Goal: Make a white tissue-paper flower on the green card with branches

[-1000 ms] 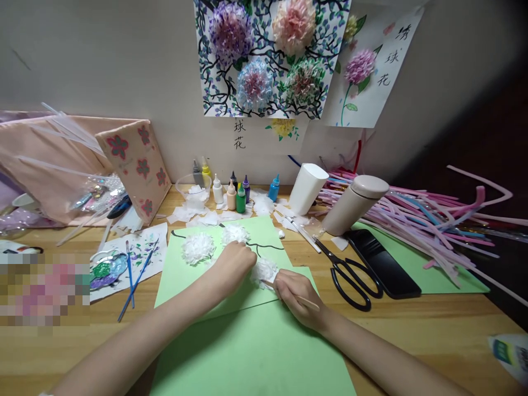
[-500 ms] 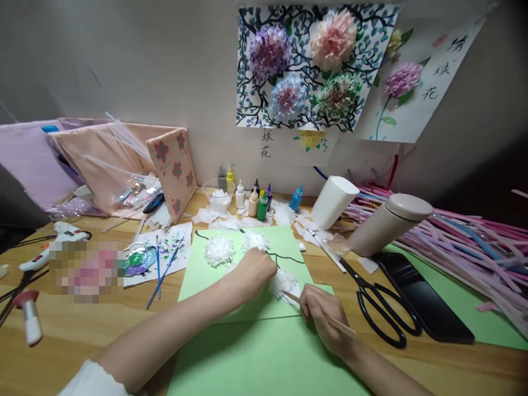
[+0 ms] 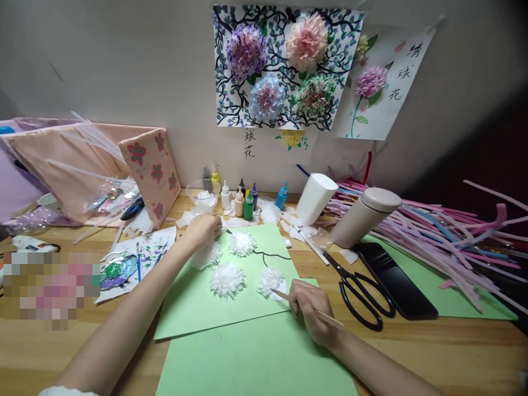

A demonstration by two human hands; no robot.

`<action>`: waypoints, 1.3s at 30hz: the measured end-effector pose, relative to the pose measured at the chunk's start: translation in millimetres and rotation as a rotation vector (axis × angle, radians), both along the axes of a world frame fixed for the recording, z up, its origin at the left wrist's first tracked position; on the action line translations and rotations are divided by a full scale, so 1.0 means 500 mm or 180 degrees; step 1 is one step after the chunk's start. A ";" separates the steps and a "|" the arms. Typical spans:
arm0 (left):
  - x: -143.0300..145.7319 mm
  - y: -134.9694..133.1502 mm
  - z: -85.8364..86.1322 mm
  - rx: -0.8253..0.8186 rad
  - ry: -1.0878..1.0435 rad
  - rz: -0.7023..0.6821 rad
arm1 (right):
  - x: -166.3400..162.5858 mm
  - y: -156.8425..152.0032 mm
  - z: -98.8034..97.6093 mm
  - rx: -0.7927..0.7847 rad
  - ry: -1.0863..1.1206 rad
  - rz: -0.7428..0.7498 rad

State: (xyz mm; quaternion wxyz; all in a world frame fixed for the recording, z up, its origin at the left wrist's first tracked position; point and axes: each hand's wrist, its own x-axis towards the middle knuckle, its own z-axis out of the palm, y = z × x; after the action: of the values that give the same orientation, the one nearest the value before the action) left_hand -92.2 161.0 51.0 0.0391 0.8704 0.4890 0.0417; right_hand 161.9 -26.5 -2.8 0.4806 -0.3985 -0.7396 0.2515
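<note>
A light green sheet (image 3: 193, 308) with a drawn black branch lies on the wooden desk and carries several white tissue puffs (image 3: 226, 278). My left hand (image 3: 201, 229) is stretched to the sheet's far left corner, fingers pinched among small white tissue squares (image 3: 193, 214); what it grips is too small to name. My right hand (image 3: 310, 309) rests on the sheet's right edge, closed around a thin wooden stick (image 3: 330, 319) whose tip touches the rightmost puff (image 3: 270, 279).
A second green sheet (image 3: 256, 363) lies nearest me. Small paint bottles (image 3: 243, 201), a white cup (image 3: 315, 198), a beige tumbler (image 3: 363, 217), black scissors (image 3: 357, 291), a phone (image 3: 396, 280), pink strips (image 3: 445, 231) stand around. A paint palette (image 3: 119, 267) and brushes lie left.
My left hand left the puffs near the stick and reached back and left to the tissue squares. The right hand kept the stick at the rightmost puff. The camera shifted.
</note>
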 end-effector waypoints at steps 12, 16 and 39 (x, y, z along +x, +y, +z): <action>-0.017 0.017 -0.011 -0.0085 -0.0134 0.0135 | 0.000 0.000 -0.001 0.0001 0.0022 -0.0013; -0.022 0.020 -0.010 -0.0181 -0.0310 0.0089 | -0.003 0.001 0.006 -0.0002 0.0014 -0.0076; 0.065 -0.076 0.096 -0.1757 -0.2434 -0.0266 | -0.007 0.007 0.015 -0.0628 0.0635 -0.0416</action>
State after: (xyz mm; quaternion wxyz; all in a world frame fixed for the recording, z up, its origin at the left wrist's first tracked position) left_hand -59.7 122.9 99.0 0.4479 0.7686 0.3970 0.2260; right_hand 158.5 -23.1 4.5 0.5255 -0.4641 -0.6324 0.3295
